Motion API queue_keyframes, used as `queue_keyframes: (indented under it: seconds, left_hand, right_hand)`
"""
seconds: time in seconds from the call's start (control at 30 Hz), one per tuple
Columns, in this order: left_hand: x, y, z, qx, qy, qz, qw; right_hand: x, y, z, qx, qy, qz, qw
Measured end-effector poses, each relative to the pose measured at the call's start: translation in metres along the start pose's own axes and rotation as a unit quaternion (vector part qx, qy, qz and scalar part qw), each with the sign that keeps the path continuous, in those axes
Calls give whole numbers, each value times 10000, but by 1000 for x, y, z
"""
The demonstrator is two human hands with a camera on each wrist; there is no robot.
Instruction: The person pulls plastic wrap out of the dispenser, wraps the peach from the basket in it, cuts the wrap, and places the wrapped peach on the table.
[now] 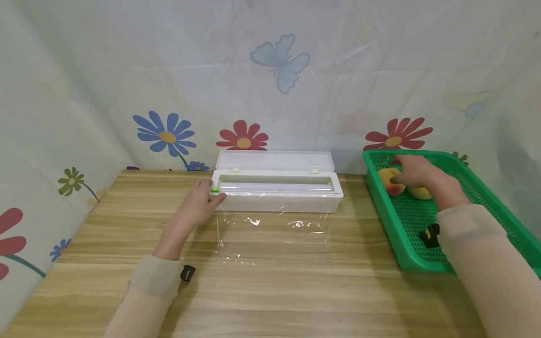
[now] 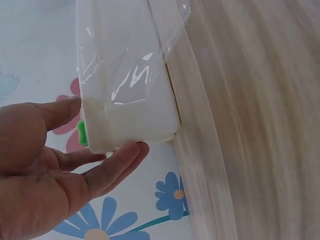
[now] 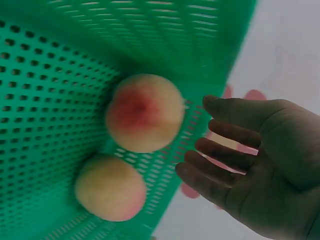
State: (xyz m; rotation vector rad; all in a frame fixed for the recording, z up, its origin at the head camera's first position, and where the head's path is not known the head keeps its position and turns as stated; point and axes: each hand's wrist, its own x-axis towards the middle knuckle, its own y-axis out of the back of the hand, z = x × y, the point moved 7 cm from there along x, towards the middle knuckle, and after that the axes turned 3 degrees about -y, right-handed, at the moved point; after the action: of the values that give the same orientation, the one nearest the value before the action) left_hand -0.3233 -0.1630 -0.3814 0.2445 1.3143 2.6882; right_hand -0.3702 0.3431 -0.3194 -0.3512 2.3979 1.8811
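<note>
A white cling film dispenser (image 1: 279, 203) stands on the table with its lid raised, a roll of film (image 1: 276, 187) inside. My left hand (image 1: 198, 204) holds its left end, thumb on the front edge by the green slider (image 1: 215, 190), fingers around the end face. A sheet of clear film (image 1: 272, 237) hangs over the front and spreads onto the wood. Over the green basket (image 1: 382, 225), my right hand (image 1: 416, 173) reaches toward two peaches. In the right wrist view its fingers are loosely spread, apart from the redder peach (image 3: 145, 113) and the paler peach (image 3: 111, 188).
A wooden table (image 1: 274, 300) carries the dispenser and the basket. Behind it hangs a pale cloth (image 1: 190, 61) printed with flowers and a butterfly, close to the raised lid (image 1: 274, 161). The basket's high rim surrounds the peaches at the right.
</note>
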Motion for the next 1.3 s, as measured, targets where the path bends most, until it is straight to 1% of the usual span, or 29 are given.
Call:
queue_keyframes:
  seconds: [0.17,0.33,0.57,0.67,0.8,0.97,1.1,1.3]
  left_hand:
    - [0,-1,-1,-17,16,4,10000]
    - [1,-1,0,-30,-6,15,10000]
    - [1,0,-1,65,15,48,10000]
    - [2,-3,-2,46,-4,6,10000]
    - [2,-6,-3,12,10,-80,10000]
    - [3,-5,-3,25,33,-57,10000]
    - [3,-3,-2,7,14,-26,10000]
    - [3,-1,-2,3,6,9,10000]
  right_hand:
    - [11,-14,16,205,-172,-124,9996]
    - [19,-23,26,116,-273,-111,9995]
    - [31,-34,32,19,-178,-62,9998]
    - [33,-41,34,-73,-115,-52,9999]
    - [33,-48,38,-112,-171,0,9998]
    - [37,-46,39,-147,-134,165,9997]
    - [39,-42,39,-168,-79,198,9996]
    - [38,-36,43,129,-101,205,9997]
